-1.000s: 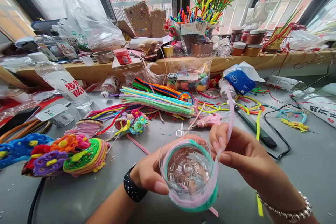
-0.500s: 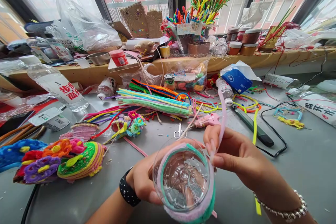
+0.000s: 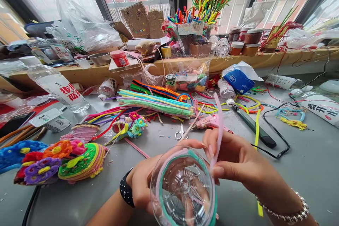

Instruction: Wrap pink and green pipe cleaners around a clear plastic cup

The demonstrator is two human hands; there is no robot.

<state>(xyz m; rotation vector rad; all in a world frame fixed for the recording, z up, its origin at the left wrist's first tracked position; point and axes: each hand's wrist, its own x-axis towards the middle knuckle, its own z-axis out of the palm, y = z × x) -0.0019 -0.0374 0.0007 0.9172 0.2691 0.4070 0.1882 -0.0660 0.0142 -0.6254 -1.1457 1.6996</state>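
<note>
Clock positions refer to the clear plastic cup (image 3: 184, 185) unless stated otherwise. The cup is located at 6 o'clock in the view, tilted so that its open end faces the camera. A mint band (image 3: 196, 158) and a lilac band run around its wall.

Left hand (image 3: 144, 182): positioned at 9 o'clock. The grip is closed around the cup; fingers pass behind it and show through the clear plastic.

Right hand (image 3: 235, 157): positioned at 2 o'clock, just beside the rim. The grip is pinched on a lilac fuzzy strip (image 3: 220, 127) between thumb and fingers. The free end of the strip points toward 12 o'clock.

Surrounding items on the surface (image 3: 299, 162):
- Small scissors (image 3: 181, 130): 12 o'clock, near the cup.
- Pink glue gun (image 3: 208, 122): 1 o'clock, partly behind the right hand.
- Green-handled knife (image 3: 250, 123): 2 o'clock.
- Bundle of pastel fuzzy stems (image 3: 156, 103): 11 o'clock.
- Fuzzy flower pieces (image 3: 43, 169): 9 o'clock, well apart.
</note>
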